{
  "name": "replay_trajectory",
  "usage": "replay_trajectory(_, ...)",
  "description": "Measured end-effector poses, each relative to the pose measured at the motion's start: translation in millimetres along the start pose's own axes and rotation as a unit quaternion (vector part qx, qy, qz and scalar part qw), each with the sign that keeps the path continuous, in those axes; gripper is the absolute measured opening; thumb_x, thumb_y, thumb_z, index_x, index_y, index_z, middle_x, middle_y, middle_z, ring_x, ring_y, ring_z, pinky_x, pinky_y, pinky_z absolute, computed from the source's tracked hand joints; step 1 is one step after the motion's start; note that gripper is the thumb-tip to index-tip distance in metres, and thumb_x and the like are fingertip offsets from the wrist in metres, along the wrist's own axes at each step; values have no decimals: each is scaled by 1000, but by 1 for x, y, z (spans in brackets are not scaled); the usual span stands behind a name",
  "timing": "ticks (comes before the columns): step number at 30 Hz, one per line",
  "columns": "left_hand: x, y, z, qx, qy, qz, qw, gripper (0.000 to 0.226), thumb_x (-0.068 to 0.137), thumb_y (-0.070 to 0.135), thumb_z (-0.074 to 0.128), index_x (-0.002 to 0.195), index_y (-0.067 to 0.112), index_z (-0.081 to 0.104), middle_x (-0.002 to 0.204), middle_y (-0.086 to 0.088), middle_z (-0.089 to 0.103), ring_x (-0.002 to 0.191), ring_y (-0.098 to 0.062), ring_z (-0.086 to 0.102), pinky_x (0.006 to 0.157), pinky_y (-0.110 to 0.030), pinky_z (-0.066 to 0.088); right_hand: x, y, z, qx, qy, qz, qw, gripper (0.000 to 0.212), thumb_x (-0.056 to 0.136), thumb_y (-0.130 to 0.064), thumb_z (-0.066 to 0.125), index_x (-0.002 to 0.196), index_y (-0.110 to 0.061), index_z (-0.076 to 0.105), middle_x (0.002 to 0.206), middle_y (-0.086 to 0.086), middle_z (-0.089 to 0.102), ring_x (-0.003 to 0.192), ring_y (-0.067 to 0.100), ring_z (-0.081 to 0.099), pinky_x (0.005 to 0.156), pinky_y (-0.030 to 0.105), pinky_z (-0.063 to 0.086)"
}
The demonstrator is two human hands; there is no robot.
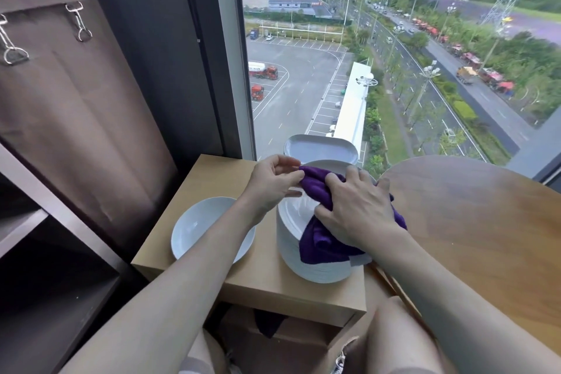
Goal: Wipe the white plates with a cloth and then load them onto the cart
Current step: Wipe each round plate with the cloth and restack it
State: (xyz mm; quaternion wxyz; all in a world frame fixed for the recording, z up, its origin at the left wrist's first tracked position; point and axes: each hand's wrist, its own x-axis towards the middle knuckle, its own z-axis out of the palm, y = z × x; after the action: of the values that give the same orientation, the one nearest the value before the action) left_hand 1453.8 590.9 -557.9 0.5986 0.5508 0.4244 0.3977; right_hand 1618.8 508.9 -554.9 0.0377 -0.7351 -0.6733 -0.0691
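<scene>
- Right now the right hand (358,209) lies palm-down, fingers spread and partly curled, pressing a purple cloth (321,240) onto the top plate of a tall stack of white plates (291,240).
- Left hand (273,182) is at the far-left edge of the cloth, thumb and fingertips pinched on its corner; the other fingers are loosely curled. It appears to be gathering or straightening the cloth rather than touching the plate.
- Cloth covers the right and far part of the top plate and hangs over the near-right rim of the stack; the bare left part of that plate shows between the two hands.
- Stack sits on the right half of a small wooden side table (212,179), directly under both hands. Plates are round, so no long axis matters; the right hand is over the stack's centre, the left nearer its left rim.
- Left of the stack, on the same table, a single white bowl-like plate (200,231) lies apart from it, partly crossed by the left forearm.
- Beyond the stack, toward the window, a rectangular white dish (318,147) sits just behind it.
- Right of the side table, a round wooden table (470,206).
- Far left, dark shelving (45,237) under a brown fabric cover, possibly the cart. If so, loading means carrying leftward, across the left arm's side.
- Judgement: wiping the top plate is just starting; no plates loaded that I can see.
</scene>
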Motion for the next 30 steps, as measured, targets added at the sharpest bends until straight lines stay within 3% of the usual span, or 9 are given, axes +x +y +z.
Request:
replay_trajectory(5,3,-16,-12,185,94,25,978,20,94,15,68,113,18,63,113,-2,65,90,-8,61,70,-13,48,14,14,-2,-20,-50,71,996,46,87,-64,37,110,-25,47,127,11,47,120,34,44,103,61,26)
replay_trajectory(8,-6,-37,-15,262,77,9,962,37,93,19,69,127,19,55,113,-1,54,85,-8,53,73,-20,45,10,12,17,-5,-85,26,996,71,88,-74,30,145,-31,35,147,13,37,142,41,28,115,72,-2)
replay_trajectory(11,-12,-51,-15,301,55,17,952,46,94,20,66,138,22,52,98,2,50,79,-9,50,74,-25,42,8,13,30,10,-74,-15,997,74,89,-73,23,156,-41,19,160,9,26,148,42,17,118,68,-10)
replay_trajectory(15,-17,-63,-17,283,35,27,958,50,98,21,58,145,37,53,76,5,48,69,-11,47,68,-28,43,13,14,33,6,-54,-32,998,66,91,-65,30,153,-41,31,146,9,40,136,37,35,120,67,-1)
replay_trajectory(19,-21,-68,-21,272,16,30,962,56,102,29,53,153,48,41,73,6,49,66,-6,47,70,-27,46,21,3,37,-1,-1,-11,1000,47,95,-53,38,133,-29,54,124,12,52,116,35,48,113,56,27)
replay_trajectory(23,-23,-75,-19,307,27,37,950,56,105,33,46,158,44,33,75,1,55,70,-12,53,74,-34,50,29,-10,40,54,9,-17,998,43,96,-45,45,135,-26,43,122,11,50,110,34,48,100,49,36)
replay_trajectory(26,-24,-80,-16,309,34,60,948,53,108,33,41,161,38,33,111,-1,71,86,-5,58,79,-28,47,28,-23,43,59,-8,-79,995,43,98,-49,42,136,-29,44,123,6,49,113,33,47,105,48,32)
replay_trajectory(28,-25,-81,-15,309,32,77,947,51,110,34,38,161,33,33,147,9,58,123,-7,56,100,-24,44,26,-26,41,73,-32,-99,992,43,97,-51,41,136,-32,44,125,3,48,116,32,45,109,47,28)
replay_trajectory(30,-24,-81,-16,313,31,79,946,51,111,33,35,162,30,31,161,9,43,144,-11,42,108,-20,35,24,-23,34,98,-64,-114,987,45,93,-48,46,137,-36,44,126,-1,47,119,29,43,111,45,25)
